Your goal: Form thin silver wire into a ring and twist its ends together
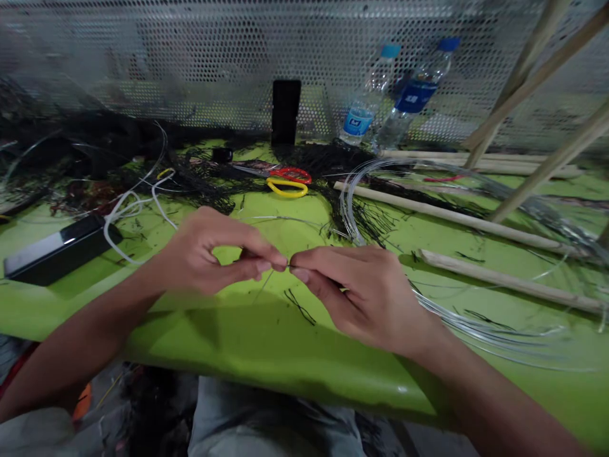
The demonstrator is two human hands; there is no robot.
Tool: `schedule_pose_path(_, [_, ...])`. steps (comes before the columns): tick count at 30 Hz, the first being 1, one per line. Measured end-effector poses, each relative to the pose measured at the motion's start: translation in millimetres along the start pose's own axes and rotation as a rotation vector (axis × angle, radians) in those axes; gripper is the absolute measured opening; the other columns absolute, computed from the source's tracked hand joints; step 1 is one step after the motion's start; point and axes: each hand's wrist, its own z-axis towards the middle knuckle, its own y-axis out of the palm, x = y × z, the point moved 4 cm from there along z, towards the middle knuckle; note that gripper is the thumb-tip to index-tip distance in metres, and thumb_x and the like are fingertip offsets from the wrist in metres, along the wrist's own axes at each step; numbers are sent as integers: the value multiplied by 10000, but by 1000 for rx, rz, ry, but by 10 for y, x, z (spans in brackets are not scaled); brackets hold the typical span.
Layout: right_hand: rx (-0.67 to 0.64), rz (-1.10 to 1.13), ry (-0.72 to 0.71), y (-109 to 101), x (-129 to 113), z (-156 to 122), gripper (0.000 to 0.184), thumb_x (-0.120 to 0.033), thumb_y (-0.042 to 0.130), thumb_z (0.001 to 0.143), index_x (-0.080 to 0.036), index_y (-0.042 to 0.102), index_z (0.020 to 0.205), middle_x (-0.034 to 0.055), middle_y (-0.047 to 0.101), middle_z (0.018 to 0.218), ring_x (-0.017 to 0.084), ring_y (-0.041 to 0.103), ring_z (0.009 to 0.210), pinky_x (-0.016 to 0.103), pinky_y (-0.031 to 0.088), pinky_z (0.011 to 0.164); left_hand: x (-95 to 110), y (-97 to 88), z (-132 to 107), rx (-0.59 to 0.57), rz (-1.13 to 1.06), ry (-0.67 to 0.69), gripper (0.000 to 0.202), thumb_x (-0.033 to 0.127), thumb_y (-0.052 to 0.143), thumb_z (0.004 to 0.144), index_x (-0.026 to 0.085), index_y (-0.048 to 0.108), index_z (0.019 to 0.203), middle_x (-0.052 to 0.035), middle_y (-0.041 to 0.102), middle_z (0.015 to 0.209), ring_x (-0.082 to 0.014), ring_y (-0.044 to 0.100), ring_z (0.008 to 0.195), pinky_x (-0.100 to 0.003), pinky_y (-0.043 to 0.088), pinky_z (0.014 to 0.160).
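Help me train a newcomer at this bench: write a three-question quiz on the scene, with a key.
1. Which colours are the handles of the scissors? A) blue and white B) red and yellow C) green and black
2. True or false: the left hand and right hand nearly meet at their fingertips.
3. How many bottles stand by the perforated panel?

Key: 1. B; 2. true; 3. two

Two hands (368, 295), two bottles (415, 95) and one pair of scissors (288, 194) show.

A black phone (285, 113) stands before a perforated panel (214, 51); two capped bottles (415, 96) stand right of it.
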Motion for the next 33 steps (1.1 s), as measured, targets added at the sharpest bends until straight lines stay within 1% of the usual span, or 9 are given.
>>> schedule_pose_path(4, [-71, -11, -36, 33, 10, -14, 154, -104, 533, 1008, -190, 651, 957, -34, 611, 700, 95, 486, 584, 247, 331, 571, -87, 66, 7, -264, -318, -309, 165, 301, 641, 999, 213, 776, 970, -19, 801, 807, -89, 679, 514, -155, 510, 513])
schedule_pose_path(10, [-178, 2, -37, 84, 0, -38, 190, -60, 516, 969, -164, 675, 969, -23, 624, 737, 110, 486, 607, 280, 312, 586, -95, 75, 19, -341, -209, -367, 102, 318, 779, 887, 217, 771, 888, 43, 740, 671, -80, 644, 528, -144, 435, 508])
schedule_pose_path(13, [-168, 8, -33, 90, 17, -37, 190, -54, 516, 962, -156, 676, 967, -23, 619, 724, 110, 481, 593, 281, 308, 581, -40, 61, 27, -315, -40, -240, 85, 291, 764, 907, 210, 750, 882, 56, 741, 671, -67, 648, 536, -148, 425, 535])
schedule_pose_path(19, [-132, 32, -31, 79, 35, -14, 156, -58, 542, 965, -146, 670, 953, -39, 558, 683, 97, 458, 571, 268, 309, 561, 161, 51, -49, -128, 558, 190, 127, 298, 661, 996, 220, 718, 913, 29, 756, 703, -114, 692, 588, -242, 458, 586])
schedule_pose_path(24, [-50, 16, -22, 34, 6, 15, 161, -117, 537, 1022, -160, 641, 906, -37, 574, 674, 88, 474, 569, 224, 352, 577, 370, 184, -146, 17, 937, 573, 97, 100, 624, 963, 144, 697, 917, -62, 801, 869, -184, 763, 799, -286, 590, 731])
schedule_pose_path(26, [-10, -27, -21, 23, 13, 13, 153, -125, 538, 1029, -165, 638, 921, -34, 605, 689, 86, 483, 567, 221, 354, 578, 359, 207, -109, 55, 950, 461, 102, 128, 654, 951, 135, 683, 854, -54, 768, 781, -183, 735, 714, -295, 551, 639])
schedule_pose_path(28, [12, -78, -23, 27, 32, 4, 135, -123, 546, 1023, -172, 643, 943, -35, 616, 690, 92, 488, 561, 232, 344, 567, 270, 186, -42, 36, 835, 182, 179, 213, 659, 965, 155, 668, 796, -9, 708, 680, -156, 672, 605, -292, 466, 560])
schedule_pose_path(30, [1, -104, -33, 47, 52, -8, 122, -122, 556, 1014, -177, 649, 956, -34, 616, 684, 100, 498, 560, 242, 340, 563, 157, 165, 5, -67, 614, -88, 192, 281, 647, 974, 172, 697, 824, 18, 708, 688, -134, 659, 616, -271, 442, 584])
schedule_pose_path(33, [-3, -115, -51, 58, 65, -17, 118, -115, 565, 1008, -179, 651, 958, -26, 644, 710, 103, 522, 573, 244, 351, 573, 42, 137, 27, -222, 181, -374, 195, 327, 614, 991, 215, 767, 944, 38, 787, 849, -119, 715, 758, -223, 480, 674])
